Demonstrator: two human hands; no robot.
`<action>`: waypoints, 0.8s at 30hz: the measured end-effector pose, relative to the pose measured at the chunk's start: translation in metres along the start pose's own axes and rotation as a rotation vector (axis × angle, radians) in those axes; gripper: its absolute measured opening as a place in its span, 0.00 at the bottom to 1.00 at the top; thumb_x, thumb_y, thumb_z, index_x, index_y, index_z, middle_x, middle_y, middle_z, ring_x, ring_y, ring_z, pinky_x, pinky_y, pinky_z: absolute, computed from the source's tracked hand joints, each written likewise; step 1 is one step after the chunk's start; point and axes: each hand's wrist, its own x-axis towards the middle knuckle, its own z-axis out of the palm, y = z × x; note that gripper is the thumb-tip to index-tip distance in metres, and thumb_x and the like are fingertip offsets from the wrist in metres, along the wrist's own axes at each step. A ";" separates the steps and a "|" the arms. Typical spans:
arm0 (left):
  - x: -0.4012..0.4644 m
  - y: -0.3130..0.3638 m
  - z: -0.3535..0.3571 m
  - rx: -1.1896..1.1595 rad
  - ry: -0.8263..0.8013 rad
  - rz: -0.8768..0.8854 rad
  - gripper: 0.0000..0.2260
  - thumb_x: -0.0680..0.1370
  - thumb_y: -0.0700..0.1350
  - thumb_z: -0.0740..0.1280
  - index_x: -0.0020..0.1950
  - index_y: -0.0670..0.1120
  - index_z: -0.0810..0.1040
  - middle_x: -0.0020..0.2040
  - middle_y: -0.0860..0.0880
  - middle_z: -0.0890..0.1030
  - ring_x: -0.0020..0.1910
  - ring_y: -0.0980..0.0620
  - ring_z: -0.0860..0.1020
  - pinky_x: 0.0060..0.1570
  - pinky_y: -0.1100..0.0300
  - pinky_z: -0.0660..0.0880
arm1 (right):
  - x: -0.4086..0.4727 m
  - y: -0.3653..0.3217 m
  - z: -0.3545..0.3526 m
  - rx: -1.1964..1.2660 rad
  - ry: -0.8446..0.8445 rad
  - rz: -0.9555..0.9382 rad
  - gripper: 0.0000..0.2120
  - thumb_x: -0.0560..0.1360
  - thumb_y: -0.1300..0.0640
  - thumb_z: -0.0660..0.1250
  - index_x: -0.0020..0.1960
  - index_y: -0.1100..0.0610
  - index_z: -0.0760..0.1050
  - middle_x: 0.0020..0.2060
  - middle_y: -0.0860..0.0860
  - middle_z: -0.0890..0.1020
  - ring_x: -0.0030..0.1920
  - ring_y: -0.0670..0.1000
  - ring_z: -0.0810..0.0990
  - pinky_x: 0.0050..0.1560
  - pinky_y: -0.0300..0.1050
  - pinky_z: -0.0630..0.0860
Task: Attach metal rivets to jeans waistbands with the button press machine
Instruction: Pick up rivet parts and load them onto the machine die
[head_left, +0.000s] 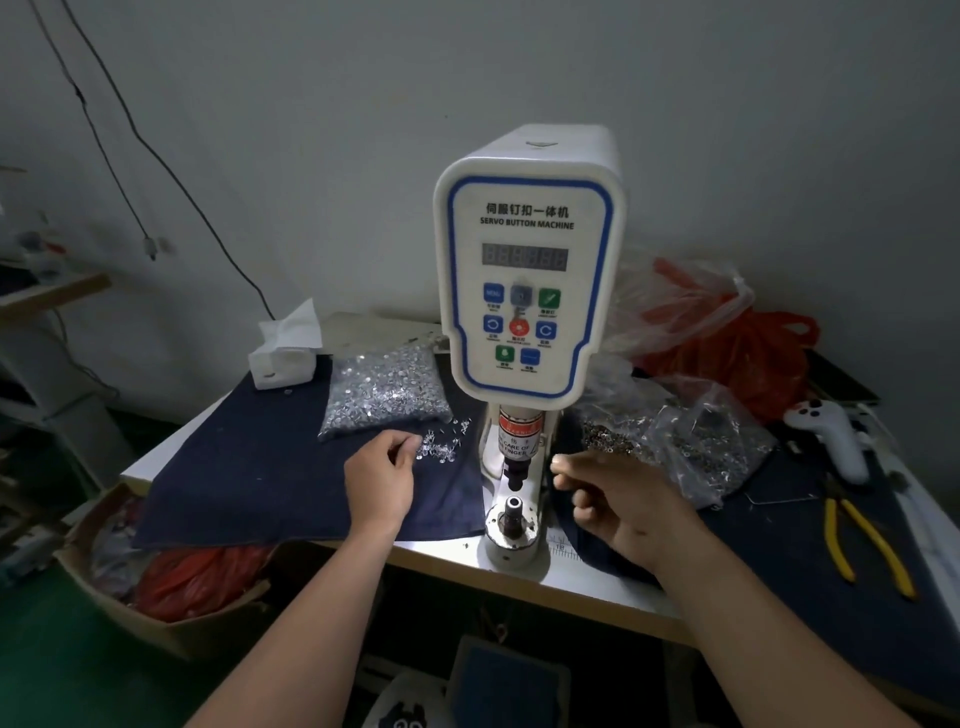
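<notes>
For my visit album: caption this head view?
Left hand reaches loose rivets beside a servo button machine.

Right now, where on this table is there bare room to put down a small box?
Bare spots: the dark cloth between tissue box, rivet bag and left hand; the white strip along the front edge. Right of the machine it is crowded: bags, pliers, controller.
</notes>
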 end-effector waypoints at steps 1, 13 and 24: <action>0.000 0.000 0.000 0.001 -0.015 0.000 0.05 0.82 0.44 0.71 0.46 0.48 0.85 0.38 0.57 0.83 0.41 0.58 0.80 0.40 0.77 0.67 | -0.002 0.001 0.004 0.023 -0.022 0.030 0.06 0.74 0.65 0.74 0.39 0.61 0.79 0.31 0.54 0.81 0.26 0.45 0.71 0.25 0.34 0.67; 0.000 -0.001 -0.003 -0.014 -0.062 -0.009 0.03 0.79 0.46 0.74 0.47 0.53 0.85 0.40 0.61 0.83 0.45 0.61 0.81 0.46 0.67 0.72 | -0.013 0.021 0.031 0.125 -0.072 0.202 0.08 0.78 0.63 0.70 0.40 0.63 0.80 0.30 0.54 0.81 0.25 0.44 0.74 0.23 0.32 0.71; 0.001 -0.003 -0.001 -0.026 -0.054 -0.011 0.03 0.79 0.46 0.73 0.46 0.54 0.84 0.42 0.61 0.83 0.45 0.67 0.78 0.49 0.66 0.71 | -0.013 0.026 0.032 0.226 -0.088 0.192 0.07 0.77 0.64 0.71 0.42 0.67 0.83 0.34 0.58 0.82 0.28 0.46 0.77 0.24 0.35 0.75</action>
